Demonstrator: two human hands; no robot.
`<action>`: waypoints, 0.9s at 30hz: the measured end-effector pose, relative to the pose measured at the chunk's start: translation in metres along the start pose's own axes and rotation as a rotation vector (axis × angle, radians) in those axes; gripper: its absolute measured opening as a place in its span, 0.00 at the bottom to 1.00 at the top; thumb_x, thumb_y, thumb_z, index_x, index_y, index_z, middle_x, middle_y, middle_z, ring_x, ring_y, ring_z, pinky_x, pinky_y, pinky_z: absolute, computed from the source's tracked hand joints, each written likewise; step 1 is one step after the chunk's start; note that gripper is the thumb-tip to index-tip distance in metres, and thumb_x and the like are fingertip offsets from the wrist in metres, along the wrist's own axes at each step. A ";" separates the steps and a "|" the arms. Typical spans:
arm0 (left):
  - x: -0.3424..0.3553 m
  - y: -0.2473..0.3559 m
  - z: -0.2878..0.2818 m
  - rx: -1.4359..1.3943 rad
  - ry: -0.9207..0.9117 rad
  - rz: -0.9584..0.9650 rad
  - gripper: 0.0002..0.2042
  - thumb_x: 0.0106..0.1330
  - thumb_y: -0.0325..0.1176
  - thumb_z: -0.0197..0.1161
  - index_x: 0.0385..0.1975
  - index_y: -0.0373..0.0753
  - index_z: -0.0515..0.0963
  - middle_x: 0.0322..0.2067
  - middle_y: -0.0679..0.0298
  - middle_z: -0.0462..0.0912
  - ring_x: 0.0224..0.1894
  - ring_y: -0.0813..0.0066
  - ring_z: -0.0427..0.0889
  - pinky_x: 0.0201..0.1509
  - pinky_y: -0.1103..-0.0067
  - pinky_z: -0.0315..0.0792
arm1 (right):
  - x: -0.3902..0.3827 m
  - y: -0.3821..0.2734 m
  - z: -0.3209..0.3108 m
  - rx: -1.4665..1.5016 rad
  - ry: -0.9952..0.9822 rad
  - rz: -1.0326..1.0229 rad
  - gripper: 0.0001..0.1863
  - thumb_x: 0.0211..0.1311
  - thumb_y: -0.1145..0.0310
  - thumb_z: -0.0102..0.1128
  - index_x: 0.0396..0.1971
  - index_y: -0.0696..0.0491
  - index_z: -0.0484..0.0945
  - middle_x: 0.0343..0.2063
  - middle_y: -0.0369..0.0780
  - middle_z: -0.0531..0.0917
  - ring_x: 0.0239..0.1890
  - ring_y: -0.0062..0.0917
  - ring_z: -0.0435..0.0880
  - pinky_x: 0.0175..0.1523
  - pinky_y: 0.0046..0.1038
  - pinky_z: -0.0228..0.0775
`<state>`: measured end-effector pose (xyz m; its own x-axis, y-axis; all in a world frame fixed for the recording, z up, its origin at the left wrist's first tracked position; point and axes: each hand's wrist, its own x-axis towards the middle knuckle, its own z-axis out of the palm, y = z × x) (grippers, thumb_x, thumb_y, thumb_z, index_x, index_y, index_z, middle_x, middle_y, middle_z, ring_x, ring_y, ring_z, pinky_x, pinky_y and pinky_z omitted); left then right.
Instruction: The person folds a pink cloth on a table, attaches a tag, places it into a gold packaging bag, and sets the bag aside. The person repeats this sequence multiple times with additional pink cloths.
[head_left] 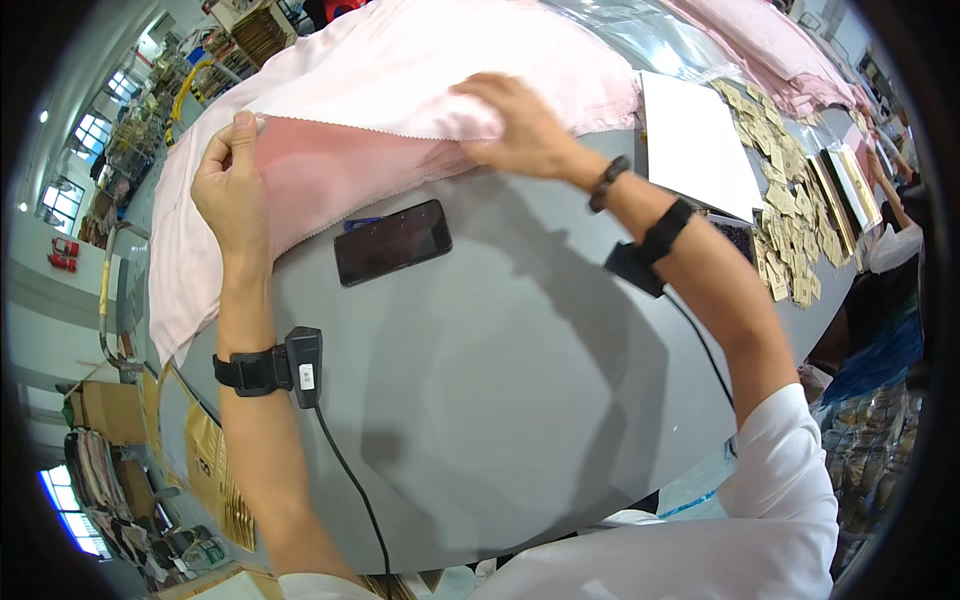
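A large pale pink garment (390, 70) lies spread over the far side of the grey table (490, 390). Its near edge is lifted, baring a darker pink inside layer. At the left, my left hand (230, 190) pinches that edge between thumb and fingers. My right hand (525, 130) lies against the cloth at the edge's right part, fingers and thumb apart; whether the thumb touches the inner layer is hard to see. Just below the cloth rests a black smartphone (393, 243), with a blue pen-like item (363, 224) partly hidden behind it.
A white board or sheet (695, 145) lies to the right, beside a heap of tan paper tags (790, 200). Clear plastic wrap (640, 35) and more pink cloth (760, 50) are at the back right. Cables trail from black devices strapped to both my forearms. Golden packets (210, 460) stand at lower left.
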<state>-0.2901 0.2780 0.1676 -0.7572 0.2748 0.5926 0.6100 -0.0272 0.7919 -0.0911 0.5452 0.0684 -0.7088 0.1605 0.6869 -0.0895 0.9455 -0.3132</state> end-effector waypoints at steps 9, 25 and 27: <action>-0.011 0.024 -0.038 -0.200 -0.049 -0.148 0.15 0.77 0.42 0.65 0.37 0.34 0.84 0.29 0.67 0.86 0.32 0.86 0.79 0.36 0.89 0.66 | 0.024 0.020 0.029 -0.343 0.207 0.564 0.22 0.63 0.74 0.56 0.57 0.45 0.83 0.54 0.44 0.84 0.58 0.41 0.82 0.60 0.42 0.74; -0.107 -0.050 -0.025 0.078 0.238 -0.050 0.16 0.80 0.44 0.61 0.41 0.34 0.82 0.32 0.58 0.88 0.33 0.70 0.84 0.41 0.75 0.77 | -0.095 -0.031 -0.243 -0.298 0.562 -0.044 0.21 0.62 0.85 0.60 0.55 0.58 0.84 0.51 0.42 0.89 0.57 0.29 0.86 0.65 0.30 0.77; -0.108 -0.058 -0.024 0.141 0.239 -0.045 0.17 0.80 0.44 0.58 0.44 0.34 0.82 0.28 0.49 0.84 0.31 0.58 0.82 0.41 0.68 0.76 | -0.121 -0.043 -0.267 -0.311 0.442 -0.110 0.21 0.67 0.75 0.54 0.59 0.65 0.79 0.55 0.47 0.85 0.59 0.37 0.84 0.68 0.38 0.74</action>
<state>-0.2491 0.2268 0.0614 -0.8074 0.0374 0.5888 0.5887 0.1182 0.7997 0.1855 0.5604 0.1737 -0.3399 0.0960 0.9355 0.1122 0.9918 -0.0610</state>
